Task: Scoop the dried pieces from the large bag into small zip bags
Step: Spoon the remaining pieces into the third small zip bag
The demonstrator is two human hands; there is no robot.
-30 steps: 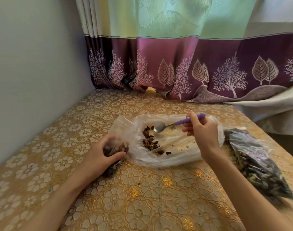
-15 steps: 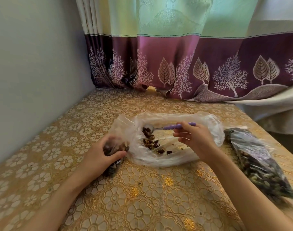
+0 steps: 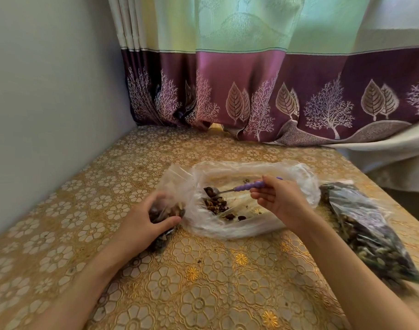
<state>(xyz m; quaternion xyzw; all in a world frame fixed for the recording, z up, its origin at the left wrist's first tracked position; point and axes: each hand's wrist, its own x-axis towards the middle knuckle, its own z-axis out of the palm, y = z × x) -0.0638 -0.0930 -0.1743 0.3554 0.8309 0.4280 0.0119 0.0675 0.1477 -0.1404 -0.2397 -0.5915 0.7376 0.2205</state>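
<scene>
Pinching the spoon (image 3: 237, 188), the right hand (image 3: 278, 201) is loading dried pieces (image 3: 215, 202); the small zip bag (image 3: 166, 211), gripped by the left hand (image 3: 141, 225), is waiting leftward.

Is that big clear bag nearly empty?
Nearly: the large clear bag lies open and flat, holding only a small cluster of dried pieces by the spoon.

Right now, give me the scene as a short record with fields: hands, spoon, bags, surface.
left hand: grips the small bag, partly filled with dried pieces, on the table
right hand: holds the spoon by its purple handle
spoon bowl: loaded with pieces, inside the large bag
large bag: clear, open, lying flat; few dried pieces left
filled bag: lies at the right
table: gold floral cover
</scene>
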